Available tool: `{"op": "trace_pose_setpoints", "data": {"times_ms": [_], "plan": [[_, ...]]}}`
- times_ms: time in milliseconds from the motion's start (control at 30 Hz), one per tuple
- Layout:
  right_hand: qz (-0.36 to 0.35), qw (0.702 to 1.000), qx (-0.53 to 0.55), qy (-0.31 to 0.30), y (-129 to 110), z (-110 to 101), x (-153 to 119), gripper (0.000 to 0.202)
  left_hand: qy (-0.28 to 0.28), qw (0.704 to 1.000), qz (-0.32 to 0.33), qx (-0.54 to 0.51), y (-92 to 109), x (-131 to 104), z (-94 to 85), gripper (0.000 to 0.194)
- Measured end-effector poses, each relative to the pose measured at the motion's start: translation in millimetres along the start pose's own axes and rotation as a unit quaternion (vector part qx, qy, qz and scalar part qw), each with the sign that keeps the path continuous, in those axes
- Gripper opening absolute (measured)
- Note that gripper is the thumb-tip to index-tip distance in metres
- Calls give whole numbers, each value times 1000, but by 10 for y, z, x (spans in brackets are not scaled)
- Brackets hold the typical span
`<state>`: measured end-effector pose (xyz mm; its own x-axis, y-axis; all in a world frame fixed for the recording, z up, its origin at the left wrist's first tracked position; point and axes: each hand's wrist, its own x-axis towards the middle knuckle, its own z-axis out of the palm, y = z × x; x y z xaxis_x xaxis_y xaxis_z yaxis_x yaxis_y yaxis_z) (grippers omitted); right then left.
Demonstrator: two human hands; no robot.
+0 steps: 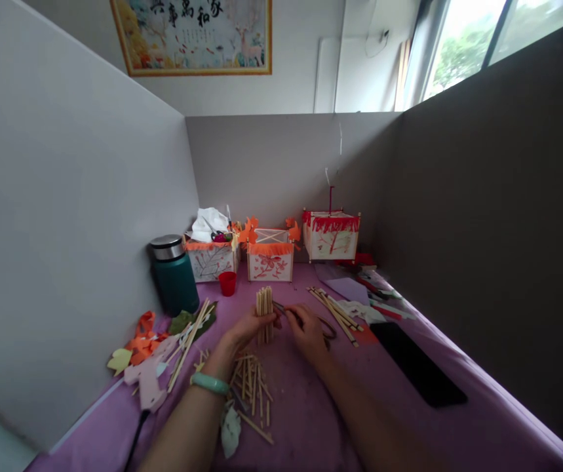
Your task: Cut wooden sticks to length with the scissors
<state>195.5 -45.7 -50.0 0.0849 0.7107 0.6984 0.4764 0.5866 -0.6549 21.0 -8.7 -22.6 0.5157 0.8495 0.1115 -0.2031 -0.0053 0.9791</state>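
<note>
**Wooden sticks held upright over a purple table**

Wooden sticks are gathered into a bundle point(264, 313) that stands upright, gripped low by the left hand point(249, 326), whose fingers are wrapped closed around it; standing them on end probably keeps their ends level. The right hand point(307, 331) sits just right of the bundle, fingers pinched narrow on a thin dark tool, likely scissors point(305, 319), whose tip points at the sticks. A green bracelet point(210, 383) circles the left wrist.

Directly below the bundle, toward the person, loose short sticks point(253, 387) lie scattered on the purple cloth point(310, 419). To the bundle's right lies a row of longer sticks point(335, 308), and farther right a black phone point(416, 364) lies near the cloth's edge. Left of the bundle are more long sticks point(190, 341), orange and pink paper scraps point(141, 357), and a green flask point(174, 275). Behind it stand a red cup point(227, 283) and three paper lanterns point(270, 255) against the back partition.

Partition walls close in left, back and right, so open room lies mostly on the bare cloth near the person, right of the scattered sticks.
</note>
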Motion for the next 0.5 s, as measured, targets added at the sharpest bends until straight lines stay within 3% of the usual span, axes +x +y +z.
{"op": "trace_pose_setpoints", "data": {"times_ms": [200,400,500], "plan": [[5,1000,11,-25,-82,-9,-3,25,40,986,47,-157,70,-7,43,42],[67,986,68,-136,-158,60,-64,44,94,967,26,-234,128,-37,109,45],[118,961,119,-221,-152,102,-87,37,79,971,24,-225,140,-67,166,45]]}}
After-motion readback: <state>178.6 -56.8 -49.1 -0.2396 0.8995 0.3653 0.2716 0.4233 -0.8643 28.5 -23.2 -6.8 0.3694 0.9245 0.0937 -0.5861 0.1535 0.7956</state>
